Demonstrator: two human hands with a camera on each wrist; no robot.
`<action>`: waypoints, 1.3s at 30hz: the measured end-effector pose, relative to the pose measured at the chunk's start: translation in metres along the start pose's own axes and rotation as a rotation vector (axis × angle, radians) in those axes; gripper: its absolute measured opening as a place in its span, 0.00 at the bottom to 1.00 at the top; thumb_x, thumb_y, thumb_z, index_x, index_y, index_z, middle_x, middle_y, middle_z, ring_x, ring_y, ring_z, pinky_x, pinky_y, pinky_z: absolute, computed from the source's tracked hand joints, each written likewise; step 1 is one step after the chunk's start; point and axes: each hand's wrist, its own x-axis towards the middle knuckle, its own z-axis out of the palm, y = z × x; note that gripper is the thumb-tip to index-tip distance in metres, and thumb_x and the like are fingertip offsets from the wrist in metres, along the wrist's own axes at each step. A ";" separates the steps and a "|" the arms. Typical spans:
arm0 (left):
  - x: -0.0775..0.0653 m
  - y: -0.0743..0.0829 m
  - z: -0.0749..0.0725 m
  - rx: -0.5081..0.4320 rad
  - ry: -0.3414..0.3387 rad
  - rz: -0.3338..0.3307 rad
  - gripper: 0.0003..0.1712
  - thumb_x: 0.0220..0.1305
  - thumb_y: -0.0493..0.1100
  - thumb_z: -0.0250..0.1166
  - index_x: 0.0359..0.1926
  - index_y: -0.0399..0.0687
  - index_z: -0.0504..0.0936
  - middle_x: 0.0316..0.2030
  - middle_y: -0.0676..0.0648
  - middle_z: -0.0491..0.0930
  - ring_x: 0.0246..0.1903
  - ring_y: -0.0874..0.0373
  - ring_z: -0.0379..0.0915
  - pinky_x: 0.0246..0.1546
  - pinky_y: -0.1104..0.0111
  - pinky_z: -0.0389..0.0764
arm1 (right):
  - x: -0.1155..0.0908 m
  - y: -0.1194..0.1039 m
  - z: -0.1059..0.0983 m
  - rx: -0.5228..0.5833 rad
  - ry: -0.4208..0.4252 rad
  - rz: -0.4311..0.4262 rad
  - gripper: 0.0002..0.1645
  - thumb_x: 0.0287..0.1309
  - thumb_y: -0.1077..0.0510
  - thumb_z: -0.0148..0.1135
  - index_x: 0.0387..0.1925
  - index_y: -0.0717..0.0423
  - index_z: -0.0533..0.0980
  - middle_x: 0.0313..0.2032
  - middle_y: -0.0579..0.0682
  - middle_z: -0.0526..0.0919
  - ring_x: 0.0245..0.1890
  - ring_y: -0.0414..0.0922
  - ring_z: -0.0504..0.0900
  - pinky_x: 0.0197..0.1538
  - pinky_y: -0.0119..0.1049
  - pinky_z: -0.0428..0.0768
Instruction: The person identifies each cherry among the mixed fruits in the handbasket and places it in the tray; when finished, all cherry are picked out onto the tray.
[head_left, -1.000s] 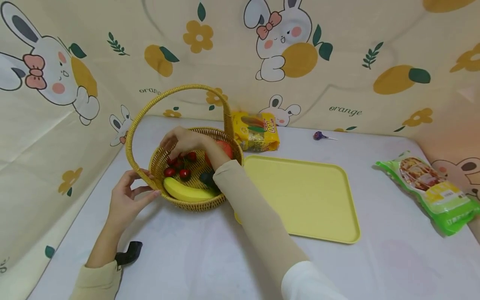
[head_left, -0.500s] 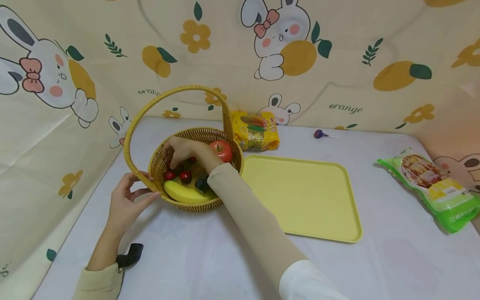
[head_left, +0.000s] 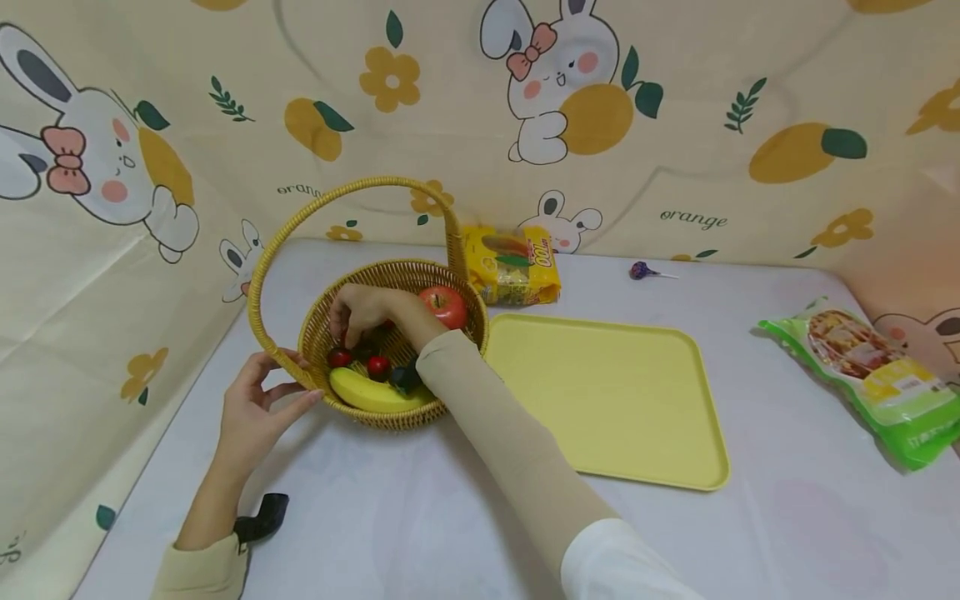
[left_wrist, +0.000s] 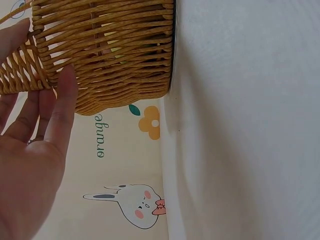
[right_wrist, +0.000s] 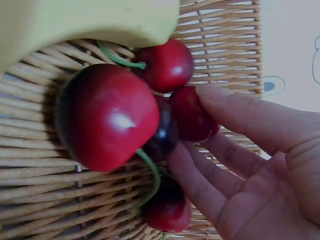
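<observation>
A wicker basket [head_left: 397, 417] with a tall handle holds a banana [head_left: 375, 393], a red apple [head_left: 444, 307], several cherries [right_wrist: 107, 117] and a dark fruit [head_left: 406, 377], whose kind is hard to tell. My left hand [head_left: 255, 408] grips the basket where its handle meets the rim; in the left wrist view the fingers [left_wrist: 64, 107] lie against the weave. Inside the basket, my right hand [head_left: 363, 312] pinches a dark red cherry [right_wrist: 191, 115] between thumb and fingers. Other cherries lie against that one, and the right forearm hides part of the basket.
To the basket's right lies a yellow tray [head_left: 622, 400]. A yellow snack packet [head_left: 512, 263] stands behind it, near the patterned backdrop. A lollipop [head_left: 651, 271] lies at the back, and a green food bag [head_left: 862, 375] at the far right.
My right hand has sunk lower into the basket and slightly nearer, uncovering the apple. The cherries under it have shifted a little. My left hand keeps its hold on the basket.
</observation>
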 end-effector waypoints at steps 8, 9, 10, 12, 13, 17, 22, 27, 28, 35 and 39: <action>-0.001 0.000 0.002 0.008 0.003 0.005 0.33 0.45 0.13 0.68 0.55 0.21 0.68 0.49 0.37 0.73 0.51 0.54 0.72 0.46 0.75 0.84 | -0.030 -0.023 -0.016 -0.036 0.049 -0.199 0.14 0.58 0.67 0.70 0.46 0.66 0.81 0.40 0.52 0.84 0.43 0.43 0.80 0.47 0.27 0.80; -0.001 0.000 0.002 -0.001 0.005 0.008 0.33 0.45 0.13 0.68 0.55 0.20 0.68 0.49 0.37 0.73 0.51 0.54 0.72 0.46 0.75 0.84 | -0.042 -0.027 -0.018 -0.054 0.053 -0.235 0.13 0.59 0.65 0.70 0.46 0.66 0.82 0.40 0.52 0.84 0.43 0.43 0.80 0.47 0.27 0.80; -0.001 -0.001 0.002 -0.005 0.009 0.006 0.34 0.45 0.12 0.68 0.55 0.20 0.68 0.49 0.37 0.73 0.51 0.54 0.72 0.46 0.75 0.84 | -0.056 -0.031 -0.021 -0.075 0.061 -0.265 0.13 0.60 0.64 0.69 0.46 0.64 0.82 0.41 0.50 0.84 0.42 0.42 0.80 0.48 0.26 0.80; -0.002 -0.002 0.003 -0.011 0.015 0.010 0.34 0.44 0.12 0.68 0.55 0.19 0.68 0.49 0.35 0.73 0.51 0.54 0.73 0.46 0.75 0.84 | -0.090 -0.033 -0.028 -0.066 0.087 -0.328 0.13 0.61 0.62 0.69 0.47 0.63 0.81 0.42 0.49 0.84 0.42 0.42 0.81 0.49 0.29 0.81; -0.002 -0.002 0.004 -0.016 0.017 0.013 0.34 0.44 0.12 0.68 0.55 0.19 0.68 0.49 0.35 0.73 0.51 0.54 0.73 0.46 0.74 0.84 | -0.109 -0.029 -0.032 -0.054 0.110 -0.356 0.13 0.61 0.62 0.68 0.47 0.62 0.81 0.42 0.50 0.84 0.41 0.42 0.82 0.49 0.31 0.82; 0.000 0.000 0.005 -0.018 0.018 -0.006 0.33 0.45 0.13 0.68 0.55 0.20 0.68 0.49 0.34 0.73 0.50 0.53 0.73 0.46 0.74 0.84 | -0.179 0.006 -0.056 -0.040 0.240 -0.322 0.14 0.60 0.63 0.69 0.47 0.61 0.80 0.43 0.51 0.83 0.41 0.45 0.83 0.48 0.38 0.85; 0.002 0.004 0.004 -0.001 0.013 -0.030 0.32 0.46 0.14 0.68 0.54 0.21 0.68 0.49 0.35 0.73 0.49 0.52 0.73 0.46 0.73 0.84 | -0.224 0.067 -0.081 -0.112 0.329 -0.099 0.12 0.56 0.67 0.70 0.43 0.64 0.81 0.39 0.54 0.84 0.39 0.49 0.84 0.42 0.36 0.85; 0.001 0.003 0.001 0.018 0.001 -0.025 0.32 0.46 0.13 0.68 0.55 0.21 0.68 0.49 0.32 0.72 0.48 0.54 0.73 0.46 0.73 0.84 | -0.227 0.110 -0.074 -0.126 0.287 -0.048 0.13 0.58 0.67 0.68 0.45 0.69 0.81 0.40 0.56 0.85 0.39 0.52 0.84 0.43 0.36 0.84; 0.001 0.003 0.001 0.016 0.000 -0.023 0.33 0.46 0.13 0.68 0.55 0.21 0.68 0.49 0.32 0.71 0.48 0.54 0.73 0.46 0.73 0.84 | -0.225 0.116 -0.071 -0.113 0.295 -0.060 0.13 0.58 0.66 0.68 0.45 0.69 0.81 0.40 0.57 0.85 0.39 0.51 0.85 0.43 0.36 0.84; 0.001 0.001 0.003 -0.013 0.002 0.003 0.34 0.45 0.12 0.67 0.55 0.19 0.68 0.49 0.33 0.72 0.50 0.54 0.73 0.45 0.74 0.84 | -0.207 0.139 -0.053 -0.052 0.375 -0.087 0.15 0.53 0.66 0.74 0.42 0.68 0.80 0.34 0.53 0.86 0.33 0.45 0.83 0.38 0.32 0.83; 0.001 0.001 0.004 -0.020 0.005 0.000 0.34 0.45 0.12 0.67 0.55 0.19 0.67 0.49 0.32 0.71 0.51 0.53 0.72 0.45 0.74 0.84 | -0.204 0.139 -0.046 -0.093 0.384 -0.065 0.14 0.50 0.65 0.77 0.39 0.65 0.81 0.32 0.51 0.85 0.31 0.44 0.82 0.36 0.32 0.83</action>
